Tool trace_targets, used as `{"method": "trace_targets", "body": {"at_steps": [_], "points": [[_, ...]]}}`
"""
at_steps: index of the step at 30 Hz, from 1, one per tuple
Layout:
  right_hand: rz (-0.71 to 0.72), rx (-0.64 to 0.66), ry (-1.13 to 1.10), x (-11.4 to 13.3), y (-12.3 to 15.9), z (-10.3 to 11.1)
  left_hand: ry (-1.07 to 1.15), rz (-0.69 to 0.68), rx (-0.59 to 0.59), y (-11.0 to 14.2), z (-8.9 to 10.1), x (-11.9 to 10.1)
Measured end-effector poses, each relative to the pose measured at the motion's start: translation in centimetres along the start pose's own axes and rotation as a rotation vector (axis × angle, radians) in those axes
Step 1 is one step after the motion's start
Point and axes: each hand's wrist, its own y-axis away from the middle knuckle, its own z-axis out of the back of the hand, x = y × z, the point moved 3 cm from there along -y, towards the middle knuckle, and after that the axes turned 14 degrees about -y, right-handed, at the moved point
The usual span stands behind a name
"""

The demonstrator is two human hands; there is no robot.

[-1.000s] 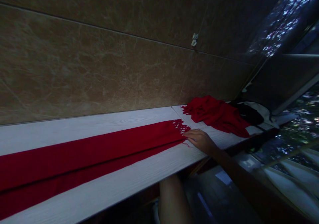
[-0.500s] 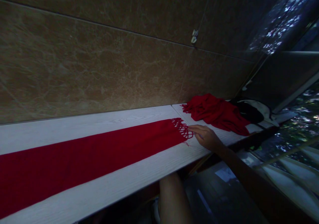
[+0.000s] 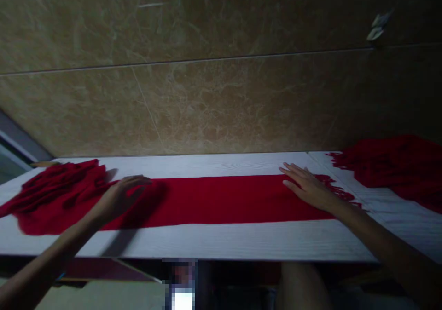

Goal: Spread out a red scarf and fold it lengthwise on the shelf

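A long red scarf [image 3: 221, 199] lies flat along a narrow white wood-grain tabletop [image 3: 221, 241], its fringe at the right end. Toward the left the scarf runs into a crumpled heap [image 3: 65, 195]. Just right of that heap, my left hand [image 3: 124, 195] is over the cloth with loosely bent fingers, casting a shadow on it; nothing shows in its grasp. My right hand [image 3: 309, 188] rests palm down on the scarf close to the fringe, fingers spread. Whether the left fingers touch the cloth is hard to see.
A second crumpled red fringed cloth [image 3: 400, 172] lies at the right. Behind the tabletop rises a brown marbled tile wall [image 3: 214, 107] with a small white hook [image 3: 376, 27]. My leg [image 3: 304, 287] is under the front edge.
The view has swung left, bringing in the scarf's heaped left end. My right hand has gone from the fringe tips onto the cloth. My left hand has come into view.
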Motion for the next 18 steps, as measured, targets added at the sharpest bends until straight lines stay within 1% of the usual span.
{"method": "trace_targets", "body": {"at_steps": [2, 4, 5, 8, 10, 13, 15, 16, 17, 18], "points": [[-0.006, 0.043, 0.057, -0.8, -0.8, -1.7, -0.047, -0.091, 0.122, -0.2, -2.1, -1.8], [-0.017, 0.066, 0.089, -1.9, -0.7, -2.6, -0.104, -0.113, 0.214, 0.0, -4.3, -3.5], [-0.030, 0.070, 0.099, -2.5, -0.4, -2.7, -0.133, -0.117, 0.255, 0.1, -5.3, -4.2], [-0.101, 0.092, 0.122, -4.2, 1.1, -1.7, -0.180, -0.128, 0.335, 0.3, -7.5, -5.9], [-0.151, 0.113, 0.135, -5.0, 2.1, -0.5, -0.178, -0.154, 0.348, -0.1, -8.3, -7.0], [-0.193, 0.111, 0.133, -6.1, 3.4, 1.0, -0.143, -0.192, 0.349, -0.9, -8.6, -9.1], [-0.199, 0.059, 0.106, -7.3, 4.4, 1.8, -0.113, -0.196, 0.322, -1.2, -7.9, -10.0], [-0.195, 0.014, 0.084, -8.1, 5.0, 2.1, -0.101, -0.188, 0.289, -1.2, -7.3, -10.0], [-0.177, -0.049, 0.052, -9.1, 5.6, 2.3, -0.091, -0.166, 0.246, -1.2, -6.5, -9.5], [-0.147, -0.146, 0.015, -10.2, 6.3, 2.5, -0.082, -0.124, 0.193, -1.0, -5.4, -8.5]]}}
